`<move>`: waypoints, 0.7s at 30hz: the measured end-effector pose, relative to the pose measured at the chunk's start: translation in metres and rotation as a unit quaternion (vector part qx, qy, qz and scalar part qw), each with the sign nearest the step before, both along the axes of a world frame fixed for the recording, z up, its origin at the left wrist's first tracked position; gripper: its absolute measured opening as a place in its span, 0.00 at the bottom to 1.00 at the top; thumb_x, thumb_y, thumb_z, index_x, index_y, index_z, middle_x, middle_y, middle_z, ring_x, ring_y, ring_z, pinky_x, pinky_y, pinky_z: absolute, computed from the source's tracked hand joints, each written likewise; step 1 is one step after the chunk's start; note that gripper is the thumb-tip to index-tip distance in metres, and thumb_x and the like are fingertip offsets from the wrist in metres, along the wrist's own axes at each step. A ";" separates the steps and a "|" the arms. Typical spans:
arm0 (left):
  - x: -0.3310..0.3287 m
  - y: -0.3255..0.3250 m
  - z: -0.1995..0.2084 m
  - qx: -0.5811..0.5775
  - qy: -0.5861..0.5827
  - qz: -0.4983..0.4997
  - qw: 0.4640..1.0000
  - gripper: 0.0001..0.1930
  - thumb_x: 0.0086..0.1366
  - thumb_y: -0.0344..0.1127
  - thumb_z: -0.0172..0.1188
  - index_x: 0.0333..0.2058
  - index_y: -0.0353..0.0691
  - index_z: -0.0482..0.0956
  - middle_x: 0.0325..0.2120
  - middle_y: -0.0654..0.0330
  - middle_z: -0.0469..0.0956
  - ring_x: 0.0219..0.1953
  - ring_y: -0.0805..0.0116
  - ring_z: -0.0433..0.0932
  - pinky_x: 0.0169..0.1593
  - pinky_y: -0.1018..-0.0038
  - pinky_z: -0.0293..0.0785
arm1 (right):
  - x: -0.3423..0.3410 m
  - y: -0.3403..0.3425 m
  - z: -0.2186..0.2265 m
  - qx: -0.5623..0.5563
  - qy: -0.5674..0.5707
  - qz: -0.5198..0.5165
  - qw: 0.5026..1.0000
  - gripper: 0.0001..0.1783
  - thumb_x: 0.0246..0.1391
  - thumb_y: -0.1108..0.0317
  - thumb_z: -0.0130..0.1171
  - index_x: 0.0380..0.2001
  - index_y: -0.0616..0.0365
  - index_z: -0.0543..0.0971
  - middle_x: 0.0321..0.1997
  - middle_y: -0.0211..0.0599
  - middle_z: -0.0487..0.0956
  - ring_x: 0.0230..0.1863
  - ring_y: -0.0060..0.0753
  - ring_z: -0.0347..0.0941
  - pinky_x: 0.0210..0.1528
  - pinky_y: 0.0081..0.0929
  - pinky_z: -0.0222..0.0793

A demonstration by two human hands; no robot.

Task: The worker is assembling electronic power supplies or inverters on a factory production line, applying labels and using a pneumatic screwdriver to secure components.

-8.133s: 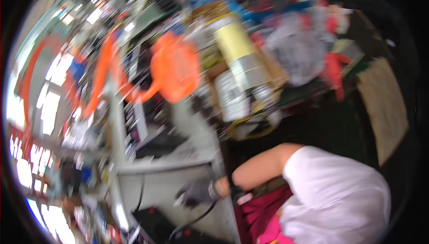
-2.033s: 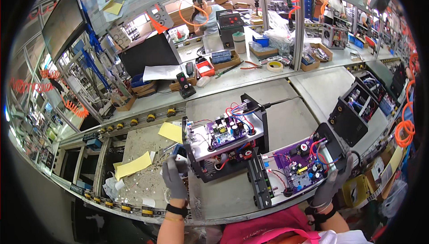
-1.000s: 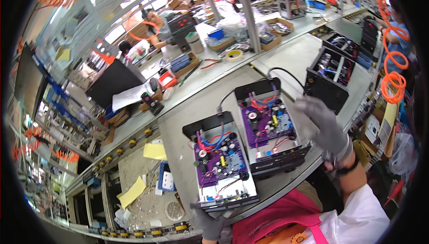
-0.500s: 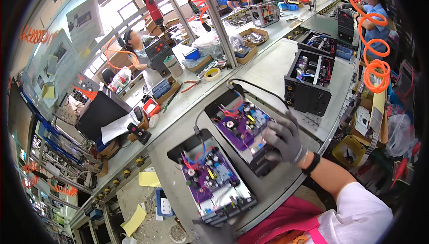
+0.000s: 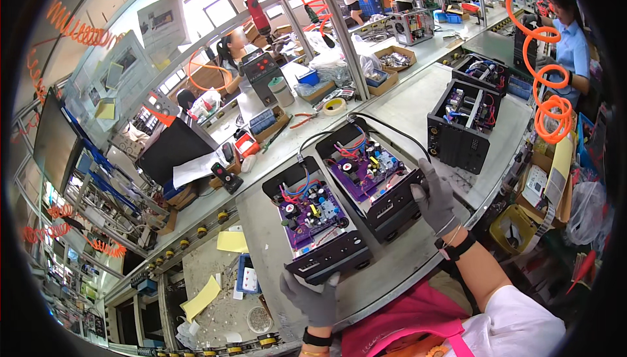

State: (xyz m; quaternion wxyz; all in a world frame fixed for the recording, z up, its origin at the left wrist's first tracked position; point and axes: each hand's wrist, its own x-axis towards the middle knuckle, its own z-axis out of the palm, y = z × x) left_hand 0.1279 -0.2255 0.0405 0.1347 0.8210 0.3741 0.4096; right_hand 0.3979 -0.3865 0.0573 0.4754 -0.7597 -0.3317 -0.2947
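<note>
So we'd call this step squaring up two open-topped electronics chassis — the left chassis (image 5: 315,216) and right chassis (image 5: 370,174) sit side by side on the grey worktop (image 5: 392,259), purple boards showing. We reckon the next move calls for even, low pressure on the front panels, minding the black cable (image 5: 395,128) behind. Our gloved left hand (image 5: 310,299) is at the left panel's lower edge, thumb spread from fingers. Our right hand (image 5: 436,200) is upright at the other's front corner — can't tell if it's gripping.
</note>
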 end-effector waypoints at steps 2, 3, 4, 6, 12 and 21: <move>-0.001 -0.001 0.010 0.129 -0.010 -0.032 0.991 0.47 0.46 0.54 0.72 0.58 0.34 0.57 0.55 0.43 0.63 0.56 0.47 0.65 0.62 0.50 0.56 | 0.000 0.006 -0.003 0.003 -0.060 0.026 0.998 0.24 0.57 0.62 0.53 0.56 0.59 0.69 0.21 0.33 0.70 0.25 0.41 0.67 0.36 0.36 0.63; 0.000 -0.001 0.015 0.261 -0.028 -0.066 0.963 0.40 0.50 0.53 0.69 0.55 0.38 0.63 0.54 0.46 0.66 0.55 0.49 0.66 0.62 0.48 0.55 | -0.001 0.007 -0.005 0.004 -0.059 0.020 0.998 0.24 0.57 0.62 0.53 0.56 0.59 0.69 0.21 0.33 0.70 0.25 0.41 0.67 0.36 0.36 0.63; 0.001 -0.001 0.021 0.249 -0.029 -0.066 0.966 0.40 0.50 0.53 0.69 0.55 0.38 0.63 0.54 0.46 0.66 0.55 0.49 0.66 0.62 0.48 0.55 | -0.001 0.009 -0.006 0.000 -0.084 0.009 0.996 0.24 0.57 0.64 0.53 0.56 0.59 0.69 0.24 0.34 0.71 0.27 0.41 0.68 0.37 0.37 0.63; 0.009 0.004 0.032 0.329 0.054 -0.179 0.926 0.21 0.57 0.49 0.64 0.44 0.45 0.73 0.48 0.55 0.72 0.54 0.53 0.68 0.62 0.46 0.54 | -0.002 0.009 -0.009 -0.006 -0.110 -0.005 0.994 0.24 0.56 0.66 0.53 0.56 0.58 0.70 0.26 0.34 0.72 0.29 0.41 0.68 0.38 0.37 0.63; 0.043 0.025 0.055 0.421 0.127 -0.314 0.842 0.10 0.56 0.40 0.61 0.38 0.53 0.76 0.41 0.71 0.80 0.50 0.69 0.71 0.65 0.58 0.56 | -0.004 0.000 -0.005 -0.115 -0.225 -0.041 0.967 0.28 0.50 0.70 0.53 0.58 0.52 0.70 0.32 0.34 0.71 0.36 0.40 0.67 0.41 0.37 0.62; 0.059 0.033 0.064 0.475 0.078 -0.383 0.788 0.12 0.52 0.32 0.58 0.37 0.55 0.77 0.27 0.73 0.75 0.39 0.75 0.72 0.57 0.67 0.65 | -0.028 -0.002 0.026 -0.105 -0.078 0.025 0.991 0.28 0.55 0.64 0.56 0.59 0.54 0.66 0.20 0.36 0.72 0.22 0.40 0.71 0.26 0.36 0.67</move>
